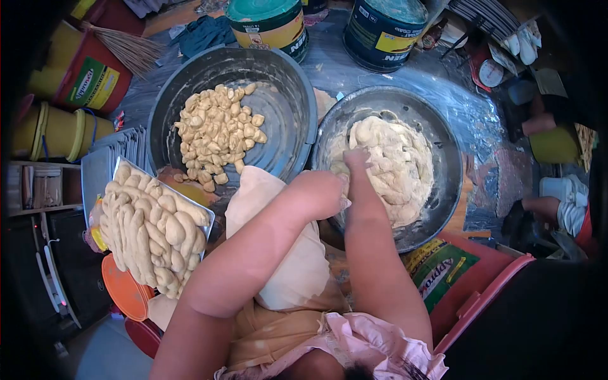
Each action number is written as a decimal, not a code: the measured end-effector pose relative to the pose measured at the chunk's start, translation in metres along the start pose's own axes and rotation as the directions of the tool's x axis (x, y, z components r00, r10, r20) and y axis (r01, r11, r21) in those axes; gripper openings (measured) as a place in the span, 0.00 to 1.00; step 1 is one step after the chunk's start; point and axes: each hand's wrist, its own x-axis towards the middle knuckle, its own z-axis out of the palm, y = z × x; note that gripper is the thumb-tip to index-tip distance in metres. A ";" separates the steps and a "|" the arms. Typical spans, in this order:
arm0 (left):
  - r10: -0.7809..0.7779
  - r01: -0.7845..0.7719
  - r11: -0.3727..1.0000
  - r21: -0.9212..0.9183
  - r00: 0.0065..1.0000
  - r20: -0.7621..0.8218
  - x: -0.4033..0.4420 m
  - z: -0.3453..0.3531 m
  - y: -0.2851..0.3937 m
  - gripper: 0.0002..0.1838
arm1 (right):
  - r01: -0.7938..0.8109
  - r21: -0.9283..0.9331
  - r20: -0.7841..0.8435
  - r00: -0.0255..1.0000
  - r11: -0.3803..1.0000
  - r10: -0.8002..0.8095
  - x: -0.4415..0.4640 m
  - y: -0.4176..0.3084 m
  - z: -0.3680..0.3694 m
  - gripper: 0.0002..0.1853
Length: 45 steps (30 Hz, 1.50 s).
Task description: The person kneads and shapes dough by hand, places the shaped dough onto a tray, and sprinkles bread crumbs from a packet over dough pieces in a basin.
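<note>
A wide dark basin (451,183) at centre right holds a large mass of pale, floury dough (396,168). My right hand (356,159) reaches into its left side, fingers curled against the dough and partly hidden by it. My left hand (322,194) is closed in a fist at the near left rim, with a pale bit showing at its fingers. What it grips is hidden. To the left, a second dark basin (278,114) contains many small lumps of dough (218,130). Nearer me, long twisted dough pieces (152,221) are piled on a tray (208,218).
Two paint buckets (269,28) (385,31) stand behind the basins. Red and yellow buckets (95,76) and a stack of metal trays (130,145) are at left. A red bucket (484,278) sits close at my right. Another person's leg (543,206) shows at far right.
</note>
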 end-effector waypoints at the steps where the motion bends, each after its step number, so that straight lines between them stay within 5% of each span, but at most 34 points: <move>1: 0.003 -0.003 1.000 -0.004 1.000 -0.012 0.000 -0.001 0.000 0.23 | -0.003 0.012 -0.002 1.000 1.000 0.003 -0.003 -0.006 0.005 0.36; 3: -0.002 0.002 1.000 -0.009 1.000 -0.024 0.000 -0.004 -0.002 0.23 | -0.007 0.036 -0.007 1.000 0.999 0.008 -0.002 -0.014 0.013 0.36; 8: -0.013 0.013 1.000 -0.017 1.000 -0.007 0.001 -0.007 -0.005 0.22 | 0.247 0.463 0.069 0.948 0.851 -0.312 0.056 0.029 0.019 0.26; 10: 0.015 -0.016 1.000 -0.019 1.000 -0.025 0.004 0.000 -0.008 0.23 | 0.004 0.904 0.164 0.920 0.428 -0.356 0.063 0.038 0.000 0.23; 11: 0.030 -0.030 0.999 -0.018 0.999 -0.037 0.005 0.001 -0.008 0.23 | -0.323 0.940 0.270 0.901 -0.110 -0.340 0.037 0.035 -0.041 0.22; 13: 0.025 -0.026 1.000 -0.017 0.999 -0.037 0.003 -0.002 -0.004 0.24 | -0.286 0.937 0.181 0.888 -0.200 -0.423 0.002 0.042 -0.106 0.23; 16: 0.030 -0.030 1.000 -0.009 0.999 -0.017 0.004 -0.002 0.001 0.24 | -0.139 0.988 0.091 0.875 -0.068 -0.475 -0.041 0.057 -0.162 0.26; 23: 0.037 -0.037 0.999 0.008 0.999 0.005 0.003 -0.003 0.011 0.25 | -0.111 0.969 0.244 0.562 0.220 -0.791 -0.102 0.086 -0.192 0.25; 27: 0.036 -0.036 0.999 0.010 0.999 0.013 0.003 -0.001 0.012 0.25 | -0.097 0.927 0.341 0.621 0.362 -0.706 -0.098 0.073 -0.172 0.22; 31: 0.024 -0.023 0.999 -0.038 1.000 0.013 0.001 0.002 0.009 0.25 | -0.306 0.947 0.256 0.548 0.095 -0.796 -0.109 0.058 -0.156 0.22; 32: 0.012 -0.011 0.998 -0.060 1.000 0.017 0.000 0.001 0.009 0.25 | -0.339 0.929 0.323 0.547 0.149 -0.773 -0.101 0.060 -0.138 0.22; 33: 0.013 -0.012 0.999 -0.051 1.000 0.009 0.000 0.000 0.008 0.25 | -0.324 0.877 0.480 0.620 0.354 -0.621 -0.078 0.067 -0.103 0.26; 34: 0.013 -0.013 0.999 -0.042 1.000 0.001 -0.001 0.000 0.007 0.25 | 0.169 0.620 0.378 0.792 0.766 -0.480 -0.040 0.081 -0.045 0.30; 35: 0.013 -0.013 0.999 -0.031 1.000 -0.007 -0.001 0.000 0.006 0.25 | 0.364 0.241 0.327 0.843 0.900 -0.428 -0.060 0.074 -0.049 0.31; 37: 0.017 -0.018 0.999 -0.032 0.999 -0.031 -0.004 0.001 0.006 0.26 | 0.447 -0.180 0.118 0.894 0.876 -0.432 -0.094 0.065 -0.028 0.32; 39: 0.024 -0.027 0.999 -0.043 0.998 -0.056 -0.004 0.002 0.004 0.26 | 0.443 -0.151 -0.149 0.874 0.884 -0.463 -0.092 0.072 0.018 0.32; 42: 0.027 -0.031 0.997 -0.064 0.997 -0.070 -0.005 0.005 0.001 0.26 | 0.681 -0.126 0.038 0.730 0.721 -0.682 -0.104 0.081 0.048 0.30; 45: 0.012 -0.016 0.998 -0.059 0.998 -0.061 -0.007 0.001 0.002 0.26 | 0.628 -0.407 0.200 0.770 0.664 -0.606 -0.114 0.074 -0.006 0.29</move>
